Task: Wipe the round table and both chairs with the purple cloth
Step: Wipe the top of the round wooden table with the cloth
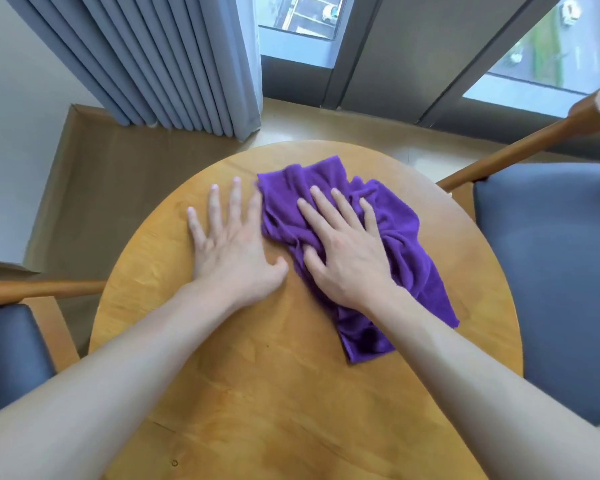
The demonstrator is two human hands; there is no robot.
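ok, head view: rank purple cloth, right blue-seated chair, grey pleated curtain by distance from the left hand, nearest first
From the left hand, flat on the round wooden table:
1. Purple cloth, just to its right, under the right hand.
2. Grey pleated curtain, beyond the table's far edge, up-left.
3. Blue-seated wooden chair, past the table's right edge.

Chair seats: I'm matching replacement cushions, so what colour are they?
Dark blue-grey, on both chair seats, seen best in the head view.

Smooth wooden round table (257, 393), plush purple cloth (406, 237), matt leather-look chairs (551, 271)
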